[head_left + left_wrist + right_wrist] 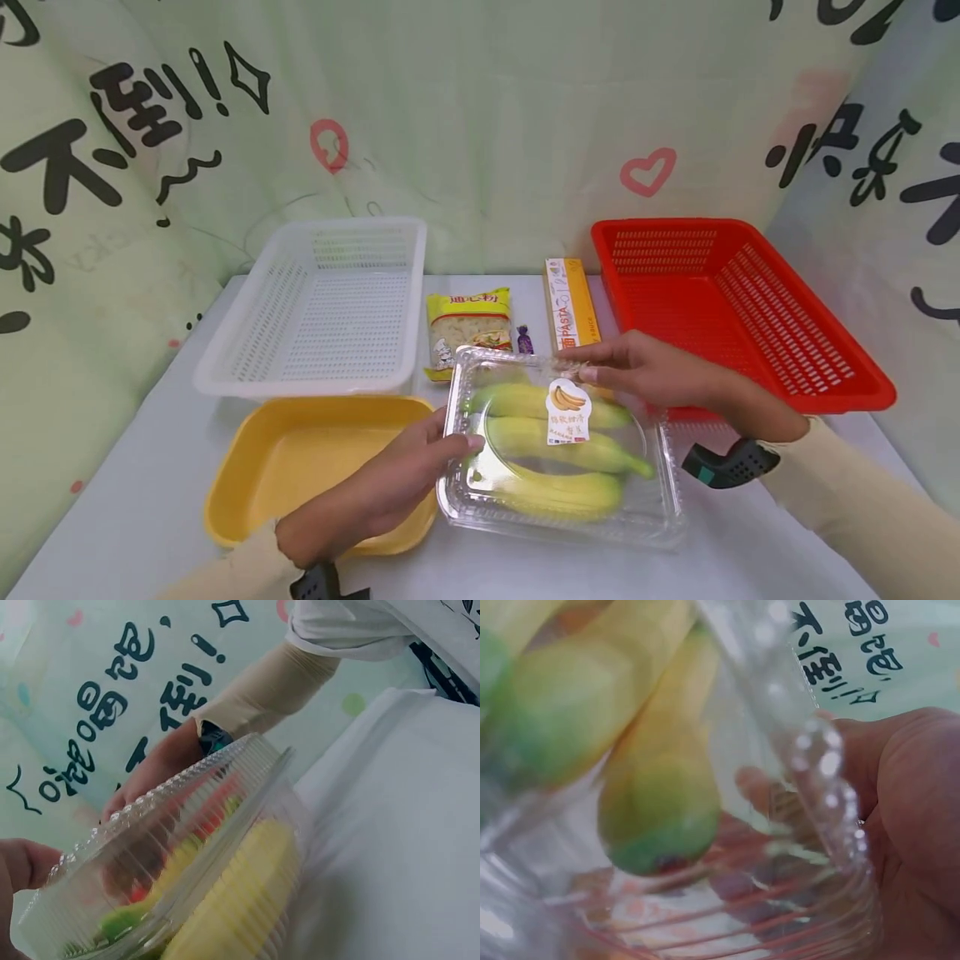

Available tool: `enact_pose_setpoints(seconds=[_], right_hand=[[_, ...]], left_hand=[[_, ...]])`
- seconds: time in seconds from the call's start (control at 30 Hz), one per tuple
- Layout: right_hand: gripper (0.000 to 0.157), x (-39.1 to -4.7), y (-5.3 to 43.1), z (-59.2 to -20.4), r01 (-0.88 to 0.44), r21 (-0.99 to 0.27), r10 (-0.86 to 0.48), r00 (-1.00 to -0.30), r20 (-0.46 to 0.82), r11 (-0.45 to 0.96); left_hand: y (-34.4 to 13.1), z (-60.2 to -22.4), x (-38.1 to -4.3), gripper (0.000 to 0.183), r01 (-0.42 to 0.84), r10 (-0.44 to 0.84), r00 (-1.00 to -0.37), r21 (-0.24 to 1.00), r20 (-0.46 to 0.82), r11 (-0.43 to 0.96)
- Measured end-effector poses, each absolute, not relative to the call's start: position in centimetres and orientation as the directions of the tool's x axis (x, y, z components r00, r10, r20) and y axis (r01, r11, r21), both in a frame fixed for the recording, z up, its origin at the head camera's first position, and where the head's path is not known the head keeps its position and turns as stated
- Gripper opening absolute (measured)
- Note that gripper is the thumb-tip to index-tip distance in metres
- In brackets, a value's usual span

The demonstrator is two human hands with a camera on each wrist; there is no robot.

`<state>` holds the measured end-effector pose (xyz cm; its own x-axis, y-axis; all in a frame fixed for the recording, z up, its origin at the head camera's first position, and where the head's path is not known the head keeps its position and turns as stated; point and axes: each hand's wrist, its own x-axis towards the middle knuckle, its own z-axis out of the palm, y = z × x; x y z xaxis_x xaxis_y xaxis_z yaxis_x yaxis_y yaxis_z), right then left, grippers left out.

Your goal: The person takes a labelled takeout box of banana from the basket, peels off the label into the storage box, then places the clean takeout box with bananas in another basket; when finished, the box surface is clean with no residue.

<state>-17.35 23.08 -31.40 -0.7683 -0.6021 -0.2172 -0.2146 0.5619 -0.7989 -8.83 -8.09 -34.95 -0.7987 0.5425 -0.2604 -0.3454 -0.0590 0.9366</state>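
Observation:
A clear plastic clamshell box [652, 508] of yellow bananas [562, 496], with a banana sticker [568, 411] on its lid, is held tilted above the table. My left hand [401, 471] grips its left side, thumb over the lid's rim. At the far edge, my right hand [645, 367] holds the box with thumb and fingers at the rim. Through the ribbed plastic, the right wrist view shows a green-tipped banana [660, 817] and part of the right hand [919, 802]. In the left wrist view the left hand [26, 874] appears only in part, beside the box.
A white basket [408, 333] stands at back left, a yellow tray [240, 467] in front of it. A red basket [840, 367] is at back right. Between them lie a bag of pasta [468, 325], a small purple-wrapped candy [524, 340] and a pasta box [573, 304].

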Motion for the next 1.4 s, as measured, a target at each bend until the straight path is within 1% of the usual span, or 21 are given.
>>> enact_pose_setpoints(seconds=[0.17,0.27,0.37,0.5,0.6,0.7,0.83,0.93,1.1,1.2,1.4], right_hand=[[0.045,-17.0,22.6,-31.6,-0.245,-0.794,-0.608,-0.771,-0.189,0.557],[0.046,-16.8,22.3,-31.7,-0.241,-0.811,-0.616,-0.768,-0.177,0.534],[0.044,-16.7,22.1,-31.8,-0.233,-0.816,-0.616,-0.767,-0.180,0.528],[0.045,-16.7,21.8,-32.2,-0.177,-0.830,-0.605,-0.765,-0.222,0.529],[0.046,-16.8,21.8,-32.5,-0.161,-0.835,-0.609,-0.756,-0.239,0.527],[0.046,-17.0,21.7,-32.7,-0.160,-0.829,-0.616,-0.745,-0.255,0.536],[0.045,-17.0,21.5,-32.9,-0.170,-0.813,-0.627,-0.729,-0.277,0.557],[0.043,-17.1,21.5,-33.0,-0.202,-0.804,-0.642,-0.719,-0.267,0.559],[0.041,-17.2,21.6,-33.4,-0.209,-0.808,-0.656,-0.707,-0.264,0.551],[0.042,-17.3,21.5,-33.6,-0.223,-0.808,-0.668,-0.698,-0.257,0.545],[0.043,-17.5,21.2,-34.1,-0.281,-0.772,-0.665,-0.709,-0.234,0.571]], left_hand=[[-7.6,-35.0,-8.0,0.072,-0.344,0.463,-0.851,0.928,-0.246,-0.140],[-7.3,-35.2,-7.5,0.082,-0.308,0.387,-0.892,0.940,-0.233,-0.144],[-7.2,-35.4,-7.1,0.084,-0.223,0.318,-0.928,0.973,-0.193,-0.061],[-7.5,-35.5,-6.9,0.075,-0.080,0.279,-0.954,0.991,-0.107,0.105],[-7.6,-35.8,-6.7,0.071,-0.004,0.291,-0.955,0.983,-0.058,0.184],[-7.7,-36.1,-6.5,0.071,0.038,0.308,-0.951,0.969,-0.041,0.245],[-7.7,-36.7,-6.2,0.074,0.062,0.316,-0.948,0.952,-0.038,0.299],[-7.5,-36.8,-6.2,0.077,0.076,0.335,-0.942,0.950,-0.031,0.304],[-7.2,-36.5,-6.3,0.093,0.082,0.357,-0.933,0.941,-0.043,0.328],[-7.1,-36.4,-6.6,0.108,0.086,0.378,-0.923,0.918,-0.073,0.388],[-6.9,-37.0,-7.0,0.129,0.162,0.426,-0.902,0.863,-0.067,0.479]])
